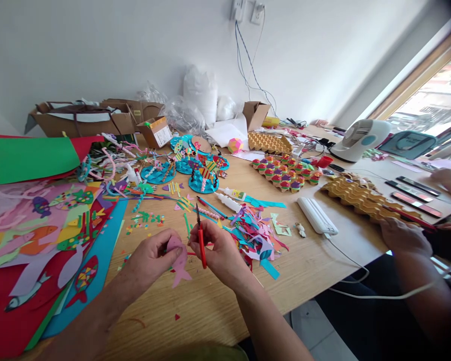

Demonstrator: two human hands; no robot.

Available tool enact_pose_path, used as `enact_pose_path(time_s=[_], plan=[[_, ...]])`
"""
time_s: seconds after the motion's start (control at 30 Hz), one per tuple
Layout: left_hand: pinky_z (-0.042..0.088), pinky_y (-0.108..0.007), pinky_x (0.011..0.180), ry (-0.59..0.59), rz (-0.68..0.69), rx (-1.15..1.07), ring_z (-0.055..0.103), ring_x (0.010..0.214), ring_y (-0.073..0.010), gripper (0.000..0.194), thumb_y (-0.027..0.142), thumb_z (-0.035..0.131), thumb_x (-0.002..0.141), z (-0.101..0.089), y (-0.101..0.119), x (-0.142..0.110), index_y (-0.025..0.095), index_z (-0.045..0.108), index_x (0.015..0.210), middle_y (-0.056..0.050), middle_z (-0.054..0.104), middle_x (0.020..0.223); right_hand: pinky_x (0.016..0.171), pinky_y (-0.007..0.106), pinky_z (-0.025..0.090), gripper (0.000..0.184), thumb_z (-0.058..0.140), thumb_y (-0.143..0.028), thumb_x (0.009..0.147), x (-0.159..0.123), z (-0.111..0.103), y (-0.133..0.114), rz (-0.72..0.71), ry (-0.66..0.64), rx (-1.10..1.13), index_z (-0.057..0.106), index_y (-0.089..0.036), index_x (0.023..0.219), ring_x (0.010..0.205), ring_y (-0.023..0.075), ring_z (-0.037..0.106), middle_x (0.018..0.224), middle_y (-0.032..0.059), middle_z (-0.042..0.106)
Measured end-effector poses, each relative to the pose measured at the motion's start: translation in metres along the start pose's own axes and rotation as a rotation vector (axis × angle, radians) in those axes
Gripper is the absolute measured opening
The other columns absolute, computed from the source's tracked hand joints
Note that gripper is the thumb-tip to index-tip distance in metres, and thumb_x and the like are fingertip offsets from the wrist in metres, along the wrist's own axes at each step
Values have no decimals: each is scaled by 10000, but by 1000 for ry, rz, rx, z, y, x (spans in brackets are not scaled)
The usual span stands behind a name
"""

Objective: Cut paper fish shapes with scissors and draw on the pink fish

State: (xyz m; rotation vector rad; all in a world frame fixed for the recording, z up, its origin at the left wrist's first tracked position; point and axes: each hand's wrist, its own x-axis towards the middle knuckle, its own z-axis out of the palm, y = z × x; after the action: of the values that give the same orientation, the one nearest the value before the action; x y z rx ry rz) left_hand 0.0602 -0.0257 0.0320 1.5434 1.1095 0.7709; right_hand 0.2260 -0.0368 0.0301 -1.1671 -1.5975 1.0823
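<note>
Between the thumb and fingers of my left hand [158, 253] is a pink paper fish [180, 276], its forked tail hanging down over the table. My right hand [218, 250] grips a pair of red-handled scissors [202, 245], blades pointing up and away from me. The scissors are apart from the fish. Just beyond my hands lie a blue pencil [208, 205] and small paper bits. A heap of coloured paper strips [257, 233] lies right of my right hand.
Coloured paper sheets and fish cutouts [41, 245] cover the left side. White glue bottles [231, 203], blue decorated discs [203, 183] and painted egg-carton pieces [287, 173] stand farther back. At right are a white power strip [317, 215], egg trays [361, 198] and another person's hand [406, 235].
</note>
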Motion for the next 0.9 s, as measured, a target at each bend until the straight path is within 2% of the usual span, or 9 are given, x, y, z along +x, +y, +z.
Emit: enact_pose_path(time_s=[0.1, 0.3, 0.43, 0.53, 0.67, 0.8, 0.9], plan=[[371, -220, 534, 31, 11, -57, 468, 576, -132, 66, 236, 585, 684, -3, 3, 0, 190, 568, 641, 38, 498, 595, 551, 202, 397, 82, 573, -174, 714, 0, 1, 2, 44, 10, 16, 525, -181, 779, 617, 103, 504, 691, -26, 552], [394, -222, 586, 193, -2, -236, 497, 613, -129, 67, 251, 591, 701, -7, 3, -1, 191, 586, 674, 34, 555, 636, 533, 210, 364, 54, 545, -195, 715, -3, 4, 4, 103, 83, 114, 558, -169, 761, 585, 102, 464, 662, -24, 530], [393, -216, 626, 250, 22, -377, 489, 635, -114, 66, 224, 592, 733, -3, -3, 2, 193, 589, 675, 42, 552, 648, 546, 220, 366, 223, 651, -331, 666, -8, 12, 6, 142, 55, 269, 551, -171, 784, 610, 109, 447, 719, -7, 534], [396, -215, 654, 228, 39, -474, 491, 646, -108, 94, 208, 584, 751, 2, -4, 4, 195, 593, 658, 43, 555, 643, 567, 225, 387, 290, 704, -324, 613, -10, 21, 8, 148, 55, 336, 530, -183, 798, 637, 114, 469, 778, 1, 546], [399, -234, 697, 190, 23, -505, 520, 679, -119, 77, 204, 586, 752, 5, -2, 4, 186, 601, 678, 30, 580, 668, 597, 243, 415, 241, 659, -264, 638, -6, 27, 8, 131, 131, 365, 478, -194, 779, 645, 124, 503, 727, -12, 532], [404, -269, 716, 163, -44, -424, 547, 728, -152, 67, 245, 592, 746, 2, -3, 1, 180, 579, 734, 20, 581, 692, 613, 255, 428, 218, 593, -167, 644, 1, 19, 6, 104, 162, 317, 467, -187, 821, 648, 126, 516, 707, -15, 540], [408, -256, 698, 127, -48, -290, 551, 754, -156, 95, 274, 590, 748, -2, -2, 0, 186, 559, 733, 21, 579, 720, 617, 255, 424, 202, 561, -141, 669, 6, 8, 2, 60, 135, 186, 476, -176, 849, 641, 122, 513, 710, -14, 546]])
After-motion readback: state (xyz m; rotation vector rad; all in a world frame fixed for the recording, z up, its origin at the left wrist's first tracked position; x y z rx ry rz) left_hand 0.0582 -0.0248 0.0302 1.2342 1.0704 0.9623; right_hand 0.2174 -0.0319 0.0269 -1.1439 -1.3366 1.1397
